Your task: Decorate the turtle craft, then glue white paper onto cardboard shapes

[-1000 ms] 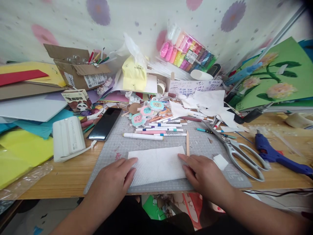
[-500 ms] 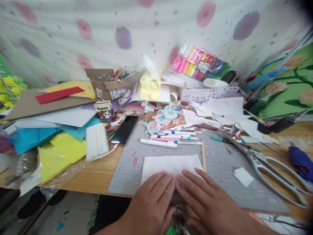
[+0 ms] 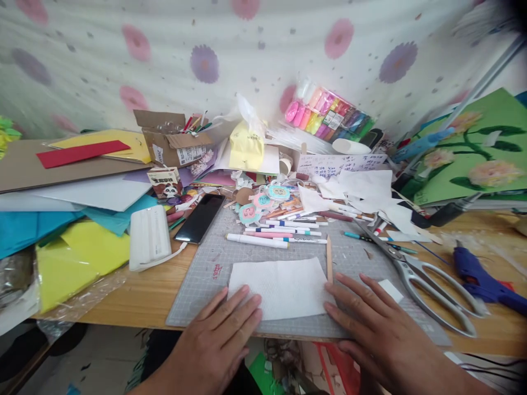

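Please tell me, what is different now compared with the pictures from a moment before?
Half a second ago both hands lay side by side on the near middle of the white paper sheet. Now the left hand has slid to its left end and the right hand to its right end, both flat. The sheet, cutting mat, scissors and pens stayed in place.
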`<act>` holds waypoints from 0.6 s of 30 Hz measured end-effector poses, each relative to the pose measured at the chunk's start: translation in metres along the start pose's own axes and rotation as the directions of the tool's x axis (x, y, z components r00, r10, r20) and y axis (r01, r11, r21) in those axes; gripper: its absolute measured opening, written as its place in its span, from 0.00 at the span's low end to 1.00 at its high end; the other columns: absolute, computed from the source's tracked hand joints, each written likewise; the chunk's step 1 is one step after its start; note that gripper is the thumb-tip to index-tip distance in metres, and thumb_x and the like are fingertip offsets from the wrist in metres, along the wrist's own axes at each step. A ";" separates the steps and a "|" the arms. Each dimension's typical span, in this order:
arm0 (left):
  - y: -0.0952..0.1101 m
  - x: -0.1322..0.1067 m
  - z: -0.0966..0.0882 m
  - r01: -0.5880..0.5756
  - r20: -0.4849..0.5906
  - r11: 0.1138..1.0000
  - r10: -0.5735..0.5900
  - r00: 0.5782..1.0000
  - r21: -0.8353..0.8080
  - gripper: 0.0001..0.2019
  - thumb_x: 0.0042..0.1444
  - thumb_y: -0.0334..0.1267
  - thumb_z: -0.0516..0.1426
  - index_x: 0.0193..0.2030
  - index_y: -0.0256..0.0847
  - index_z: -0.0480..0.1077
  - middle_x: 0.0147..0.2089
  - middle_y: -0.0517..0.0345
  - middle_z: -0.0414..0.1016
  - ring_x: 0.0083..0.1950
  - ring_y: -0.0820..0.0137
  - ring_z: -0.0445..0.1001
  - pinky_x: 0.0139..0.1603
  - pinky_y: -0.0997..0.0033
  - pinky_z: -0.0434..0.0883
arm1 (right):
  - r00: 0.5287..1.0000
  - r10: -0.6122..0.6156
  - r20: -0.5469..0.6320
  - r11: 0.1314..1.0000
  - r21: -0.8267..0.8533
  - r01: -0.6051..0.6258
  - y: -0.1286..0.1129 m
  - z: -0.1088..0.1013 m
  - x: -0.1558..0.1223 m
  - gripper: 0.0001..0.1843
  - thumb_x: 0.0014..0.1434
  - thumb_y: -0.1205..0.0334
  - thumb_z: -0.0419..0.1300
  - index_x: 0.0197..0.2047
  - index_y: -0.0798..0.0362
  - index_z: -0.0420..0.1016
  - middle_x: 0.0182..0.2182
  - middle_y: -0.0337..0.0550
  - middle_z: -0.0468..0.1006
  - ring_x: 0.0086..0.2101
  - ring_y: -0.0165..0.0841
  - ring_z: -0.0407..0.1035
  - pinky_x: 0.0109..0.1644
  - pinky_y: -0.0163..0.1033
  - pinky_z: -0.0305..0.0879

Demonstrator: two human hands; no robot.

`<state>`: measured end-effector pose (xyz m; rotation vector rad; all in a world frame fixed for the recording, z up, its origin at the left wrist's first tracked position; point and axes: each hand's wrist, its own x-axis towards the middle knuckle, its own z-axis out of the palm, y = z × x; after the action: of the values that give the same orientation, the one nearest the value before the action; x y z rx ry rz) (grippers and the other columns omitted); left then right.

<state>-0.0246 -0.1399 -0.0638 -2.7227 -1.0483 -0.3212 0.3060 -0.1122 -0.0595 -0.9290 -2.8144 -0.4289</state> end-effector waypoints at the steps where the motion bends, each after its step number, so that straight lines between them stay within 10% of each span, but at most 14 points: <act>1: -0.002 -0.003 0.000 0.023 -0.020 1.000 -0.023 1.000 0.003 0.25 0.56 0.28 0.52 0.61 0.41 0.59 0.63 0.58 0.62 0.66 0.60 0.54 0.67 0.53 0.52 | 1.000 0.007 0.002 1.000 0.004 -0.007 0.001 -0.001 -0.002 0.25 0.59 0.52 0.56 0.59 0.44 0.64 0.60 0.42 0.63 0.60 0.49 0.53 0.56 0.60 0.57; 6: -0.014 -0.016 0.001 0.007 -0.082 0.998 -0.001 0.997 0.065 0.25 0.55 0.32 0.54 0.60 0.41 0.61 0.62 0.59 0.65 0.65 0.64 0.57 0.69 0.60 0.42 | 0.998 0.064 0.002 0.997 0.037 -0.064 0.016 -0.010 -0.016 0.23 0.58 0.53 0.56 0.57 0.42 0.65 0.60 0.43 0.64 0.59 0.47 0.55 0.55 0.58 0.60; 9: -0.029 -0.029 0.004 0.012 -0.097 0.996 -0.003 0.995 0.093 0.26 0.54 0.37 0.55 0.61 0.44 0.60 0.60 0.60 0.67 0.63 0.63 0.61 0.70 0.60 0.40 | 0.938 0.330 -0.106 0.944 0.017 -0.330 0.044 -0.016 -0.039 0.17 0.61 0.57 0.52 0.53 0.49 0.69 0.50 0.49 0.74 0.49 0.41 0.68 0.49 0.48 0.68; 13: -0.053 -0.045 0.009 0.113 -0.111 0.992 -0.107 0.988 0.049 0.31 0.52 0.38 0.57 0.63 0.51 0.55 0.59 0.57 0.68 0.59 0.59 0.67 0.67 0.51 0.49 | 0.778 0.618 -0.111 0.768 -0.125 -0.628 0.084 -0.021 -0.075 0.16 0.63 0.57 0.48 0.43 0.55 0.73 0.37 0.51 0.78 0.35 0.42 0.74 0.36 0.46 0.71; 18: -0.050 -0.010 -0.003 0.081 -0.247 0.996 -0.087 0.965 -0.036 0.26 0.53 0.36 0.55 0.60 0.49 0.61 0.60 0.57 0.67 0.57 0.61 0.68 0.60 0.61 0.66 | 0.757 0.652 0.049 0.756 -0.125 -0.643 0.098 -0.010 -0.086 0.19 0.59 0.55 0.53 0.50 0.54 0.70 0.39 0.49 0.79 0.36 0.41 0.75 0.36 0.43 0.71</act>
<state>-0.0663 -0.1104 -0.0579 -2.5779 -1.0948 -0.6749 0.4340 -0.0883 -0.0475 -1.8871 -2.3191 -0.4288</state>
